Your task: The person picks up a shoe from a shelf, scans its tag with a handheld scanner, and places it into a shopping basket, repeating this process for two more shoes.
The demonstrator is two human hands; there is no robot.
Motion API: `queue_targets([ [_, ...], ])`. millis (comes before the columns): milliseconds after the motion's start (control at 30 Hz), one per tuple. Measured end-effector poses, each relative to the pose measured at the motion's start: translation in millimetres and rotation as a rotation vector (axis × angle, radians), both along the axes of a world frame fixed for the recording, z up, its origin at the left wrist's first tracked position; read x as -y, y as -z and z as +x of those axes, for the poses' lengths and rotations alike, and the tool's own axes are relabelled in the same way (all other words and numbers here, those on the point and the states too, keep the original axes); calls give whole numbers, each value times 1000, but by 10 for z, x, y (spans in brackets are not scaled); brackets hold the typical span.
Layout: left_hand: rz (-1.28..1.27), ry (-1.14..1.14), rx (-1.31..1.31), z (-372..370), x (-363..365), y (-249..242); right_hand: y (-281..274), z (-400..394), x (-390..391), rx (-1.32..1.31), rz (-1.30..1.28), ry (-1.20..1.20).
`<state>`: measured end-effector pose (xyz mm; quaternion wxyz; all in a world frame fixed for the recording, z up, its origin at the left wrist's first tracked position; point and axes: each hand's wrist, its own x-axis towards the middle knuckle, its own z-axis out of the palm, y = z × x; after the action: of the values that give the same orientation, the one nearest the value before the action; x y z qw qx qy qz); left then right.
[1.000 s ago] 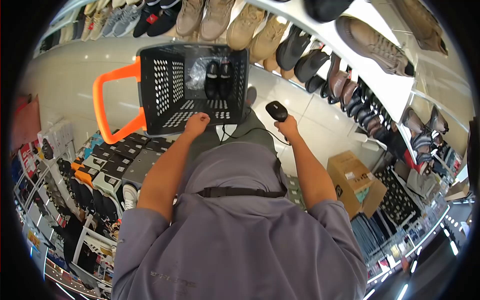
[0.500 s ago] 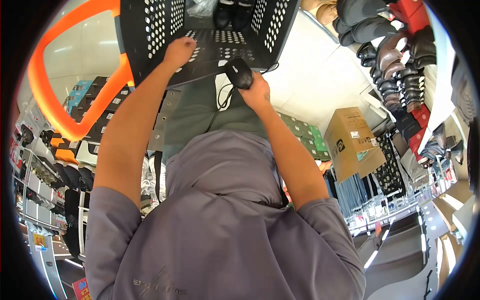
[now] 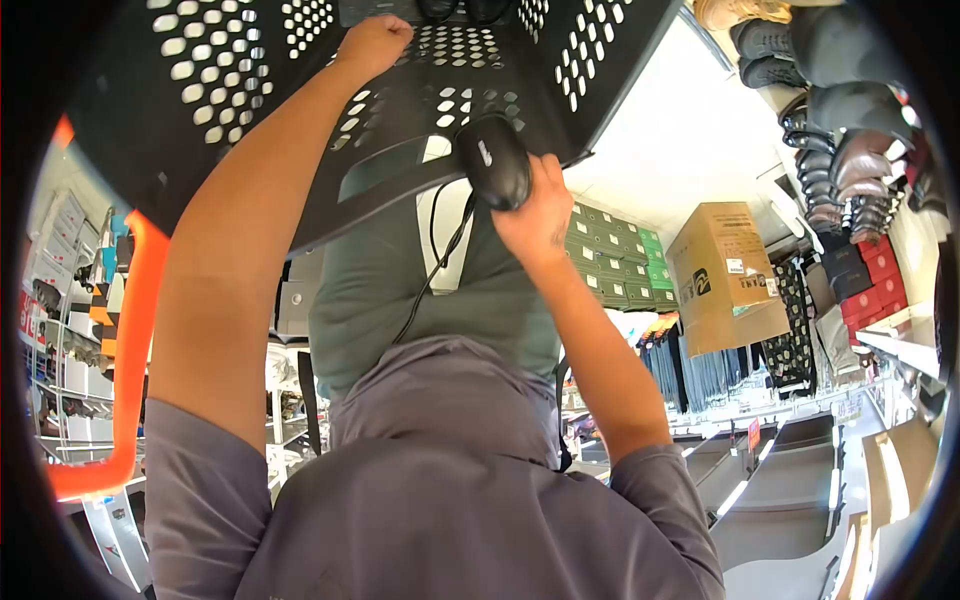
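Note:
A black perforated basket [image 3: 400,180] spans the top of the view. Inside it, my left hand [image 3: 375,45] is curled closed over the perforated bottom, with nothing visible in its fingers. At the basket's near edge, my right hand [image 3: 537,208] grips a smooth, rounded black object [image 3: 492,162] with a small white mark. A thin black cord [image 3: 437,265] hangs beside this object and runs down toward my waist. Black shoes [image 3: 487,10] lie at the basket's far end, cut off by the frame's top.
An orange curved handle [image 3: 135,350] is at the left. To the right are green boxes [image 3: 607,255], an open cardboard box [image 3: 725,275], hanging trousers [image 3: 690,375] and shelves of dark shoes [image 3: 850,130]. More racks stand at the far left.
The basket appears larger and closer, and its orange handle has shifted down and left. My left hand is higher in view; my right hand, still on the black object, is slightly lower and further right.

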<state>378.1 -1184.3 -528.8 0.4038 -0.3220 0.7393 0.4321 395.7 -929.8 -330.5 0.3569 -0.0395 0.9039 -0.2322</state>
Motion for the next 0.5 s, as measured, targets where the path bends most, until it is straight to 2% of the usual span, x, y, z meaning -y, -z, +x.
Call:
queue_targets([
  [33, 32, 1, 55, -36, -51, 97, 6, 25, 5, -12, -15, 18],
  [67, 13, 34, -36, -25, -111, 296, 5, 38, 11, -16, -15, 27],
  [133, 61, -8, -37, -38, -190, 637, 7, 79, 2, -27, -19, 18],
  [233, 73, -72, -73, -296, -375, 785, 78, 117, -35, -118, -70, -35],
  [300, -113, 59, -334, -410, -462, 903, 95, 121, -41, -119, -78, -32],
  [333, -125, 101, -285, -443, -475, 1126, 92, 116, -44, -123, -84, -31],
  [367, -125, 105, -282, -569, -500, 1038, 92, 115, -53, -120, -84, -28],
  [433, -71, -30, 15, -865, -550, 924, 107, 100, -71, -147, -114, -53],
  [467, -215, 92, -135, -793, -573, 1283, 121, 95, -77, -177, -121, -75],
  [500, -215, 95, -137, -755, -587, 1732, 141, 103, -83, -179, -121, -72],
])
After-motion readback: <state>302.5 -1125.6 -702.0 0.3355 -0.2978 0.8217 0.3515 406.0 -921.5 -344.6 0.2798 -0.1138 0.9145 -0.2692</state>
